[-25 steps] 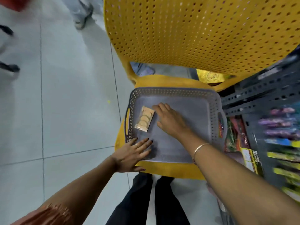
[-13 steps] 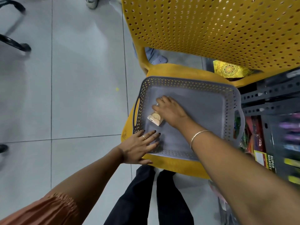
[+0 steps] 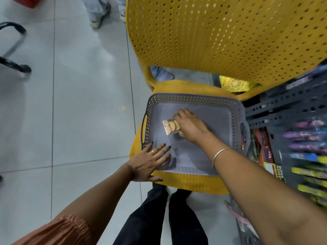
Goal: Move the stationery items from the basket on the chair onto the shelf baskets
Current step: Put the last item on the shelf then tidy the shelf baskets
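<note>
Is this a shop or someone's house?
Most likely a shop, probably one selling stationery. Blurred colourful packs that look like pens fill a dark slotted metal rack on the right, and other people's shoes stand on the tiled floor.

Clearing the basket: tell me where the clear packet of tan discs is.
Head view: packet inside the grey perforated plastic basket, left of centre, held by the right hand.

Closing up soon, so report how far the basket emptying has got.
Nearly done: the grey basket on the yellow chair shows only one small packet inside. In hand: the right hand grips that packet, while the left hand rests flat on the basket's near corner. Left: carry the packet to the shelf at the right, whose contents are too blurred to check.
</note>
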The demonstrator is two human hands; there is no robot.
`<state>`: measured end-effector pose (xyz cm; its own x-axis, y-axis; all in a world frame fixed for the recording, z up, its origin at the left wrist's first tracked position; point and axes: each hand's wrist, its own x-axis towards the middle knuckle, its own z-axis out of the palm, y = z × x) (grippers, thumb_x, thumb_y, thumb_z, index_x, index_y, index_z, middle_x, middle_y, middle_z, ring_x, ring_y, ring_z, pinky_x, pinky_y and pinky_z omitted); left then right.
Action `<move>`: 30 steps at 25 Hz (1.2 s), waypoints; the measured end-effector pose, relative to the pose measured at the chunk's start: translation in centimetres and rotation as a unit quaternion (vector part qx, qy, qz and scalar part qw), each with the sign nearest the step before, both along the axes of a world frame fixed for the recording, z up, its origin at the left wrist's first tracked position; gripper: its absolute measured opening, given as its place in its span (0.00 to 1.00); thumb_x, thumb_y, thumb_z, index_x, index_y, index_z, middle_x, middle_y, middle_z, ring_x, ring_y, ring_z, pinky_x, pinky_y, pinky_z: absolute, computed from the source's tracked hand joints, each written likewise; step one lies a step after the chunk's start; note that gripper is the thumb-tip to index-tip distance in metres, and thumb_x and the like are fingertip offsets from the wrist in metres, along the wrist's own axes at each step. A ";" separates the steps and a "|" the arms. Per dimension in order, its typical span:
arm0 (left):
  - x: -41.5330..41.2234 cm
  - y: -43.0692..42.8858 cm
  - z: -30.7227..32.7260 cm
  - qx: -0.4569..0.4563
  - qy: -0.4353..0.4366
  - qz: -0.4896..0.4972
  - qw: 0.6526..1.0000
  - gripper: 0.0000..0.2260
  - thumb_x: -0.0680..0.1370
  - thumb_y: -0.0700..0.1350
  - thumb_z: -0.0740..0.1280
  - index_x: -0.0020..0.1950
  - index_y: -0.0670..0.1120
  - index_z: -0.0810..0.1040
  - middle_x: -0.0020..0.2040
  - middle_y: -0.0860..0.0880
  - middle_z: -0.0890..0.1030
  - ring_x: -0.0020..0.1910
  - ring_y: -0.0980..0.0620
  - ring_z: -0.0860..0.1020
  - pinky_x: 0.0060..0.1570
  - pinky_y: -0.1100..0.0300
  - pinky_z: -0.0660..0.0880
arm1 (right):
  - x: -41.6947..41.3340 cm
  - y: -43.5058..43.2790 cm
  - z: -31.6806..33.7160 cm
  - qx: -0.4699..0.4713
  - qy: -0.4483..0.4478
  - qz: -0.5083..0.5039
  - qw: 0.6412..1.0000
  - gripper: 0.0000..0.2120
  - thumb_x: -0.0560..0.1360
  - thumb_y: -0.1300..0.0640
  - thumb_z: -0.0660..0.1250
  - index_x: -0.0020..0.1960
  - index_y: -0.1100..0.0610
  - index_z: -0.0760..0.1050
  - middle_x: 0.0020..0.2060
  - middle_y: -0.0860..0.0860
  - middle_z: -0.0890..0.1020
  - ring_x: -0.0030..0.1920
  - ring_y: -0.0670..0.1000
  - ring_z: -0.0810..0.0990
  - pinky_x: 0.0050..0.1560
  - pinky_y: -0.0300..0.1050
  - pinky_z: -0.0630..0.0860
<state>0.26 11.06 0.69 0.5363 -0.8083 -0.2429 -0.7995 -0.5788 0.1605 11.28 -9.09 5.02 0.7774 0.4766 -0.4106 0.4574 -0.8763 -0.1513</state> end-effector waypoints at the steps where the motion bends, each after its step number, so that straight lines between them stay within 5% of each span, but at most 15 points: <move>1: -0.4 0.1 0.0 0.004 0.007 0.012 1.000 0.37 0.75 0.69 0.50 0.72 0.41 0.64 0.73 0.39 0.61 0.71 0.41 0.62 0.64 0.39 0.63 | -0.3 -0.1 0.4 0.004 0.022 -0.009 1.000 0.21 0.70 0.61 0.67 0.62 0.60 0.68 0.62 0.57 0.72 0.63 0.58 0.69 0.60 0.50 0.69; 15: 12.5 -13.9 23.4 -0.087 -0.163 -0.059 0.981 0.38 0.74 0.71 0.47 0.69 0.43 0.65 0.70 0.41 0.69 0.67 0.42 0.69 0.56 0.40 0.72 | -0.8 -15.7 32.0 0.016 -0.164 -0.258 0.952 0.24 0.69 0.48 0.69 0.60 0.59 0.69 0.59 0.56 0.74 0.63 0.57 0.72 0.52 0.52 0.74; 19: 13.2 -21.6 28.2 -0.116 -0.185 -0.139 0.966 0.38 0.71 0.70 0.55 0.68 0.42 0.70 0.70 0.40 0.69 0.69 0.41 0.66 0.64 0.42 0.66 | -4.4 -21.0 38.2 0.007 -0.189 -0.315 0.930 0.23 0.69 0.46 0.69 0.58 0.58 0.71 0.57 0.57 0.76 0.59 0.58 0.75 0.52 0.51 0.74; 23: 12.0 -28.7 32.5 -0.130 -0.186 -0.204 0.952 0.36 0.75 0.69 0.46 0.69 0.41 0.66 0.69 0.41 0.70 0.68 0.43 0.67 0.67 0.50 0.52 | -9.0 -26.0 42.4 -0.013 -0.239 -0.370 0.898 0.20 0.67 0.47 0.69 0.52 0.58 0.71 0.52 0.56 0.76 0.55 0.58 0.75 0.48 0.51 0.73; 26: 10.8 -33.3 34.3 -0.123 -0.201 -0.253 0.938 0.36 0.76 0.68 0.47 0.66 0.41 0.73 0.67 0.42 0.73 0.65 0.44 0.71 0.63 0.51 0.58 | -12.8 -29.3 44.2 -0.021 -0.263 -0.426 0.865 0.19 0.67 0.48 0.68 0.52 0.58 0.71 0.51 0.56 0.76 0.54 0.58 0.75 0.46 0.50 0.72; 30: 10.7 -37.6 34.5 -0.098 -0.188 -0.229 0.950 0.39 0.69 0.71 0.59 0.66 0.42 0.74 0.66 0.44 0.74 0.65 0.46 0.72 0.60 0.52 0.71 | -17.9 -33.0 44.2 -0.044 -0.245 -0.497 0.831 0.26 0.70 0.40 0.67 0.57 0.59 0.72 0.57 0.57 0.76 0.59 0.58 0.74 0.55 0.50 0.72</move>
